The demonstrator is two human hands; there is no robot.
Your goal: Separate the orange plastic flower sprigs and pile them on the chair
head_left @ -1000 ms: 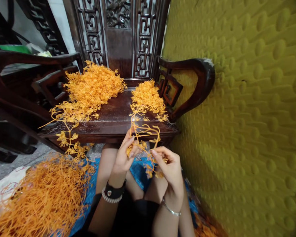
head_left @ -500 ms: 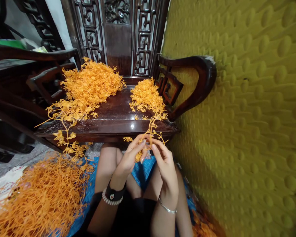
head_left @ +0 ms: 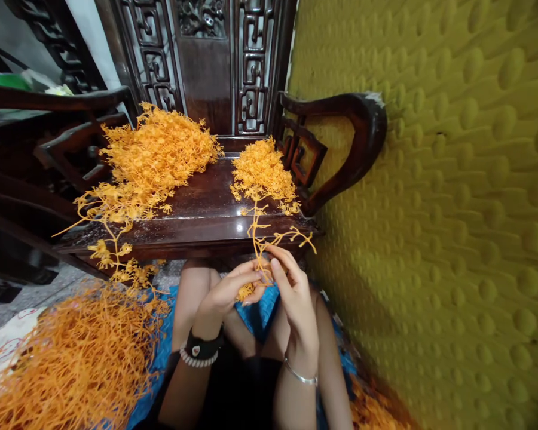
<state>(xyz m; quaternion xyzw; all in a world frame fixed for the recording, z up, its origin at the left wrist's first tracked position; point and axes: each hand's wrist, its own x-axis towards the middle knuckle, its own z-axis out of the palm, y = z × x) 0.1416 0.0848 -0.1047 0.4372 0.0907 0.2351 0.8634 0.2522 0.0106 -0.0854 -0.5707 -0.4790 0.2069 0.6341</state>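
Between my hands is a thin, branched orange stem (head_left: pixel 255 230), its upper part upright and a side branch reaching right. My left hand (head_left: pixel 226 292) is closed around the lower end of the stem, with a small orange flower-like piece (head_left: pixel 245 291) at its fingers. My right hand (head_left: pixel 293 292) pinches near the stem's lower joint; the exact grip is partly hidden by the fingers. Beyond the hands, a smaller heap of orange flower-like pieces (head_left: pixel 264 170) lies on the dark wooden chair seat (head_left: pixel 201 200).
A larger heap of orange flowered stems (head_left: pixel 156 155) covers the seat's left side, some hanging over its edge. Bare orange stems (head_left: pixel 72 364) are piled low on the left, beside blue sheeting (head_left: pixel 159 340). A curved armrest (head_left: pixel 372 131) and a textured yellow surface (head_left: pixel 452 209) bound the right.
The stem's side branch now spreads farther right, and its top stands left of where it was. Both hands have dropped slightly. The whole view has shifted a little.
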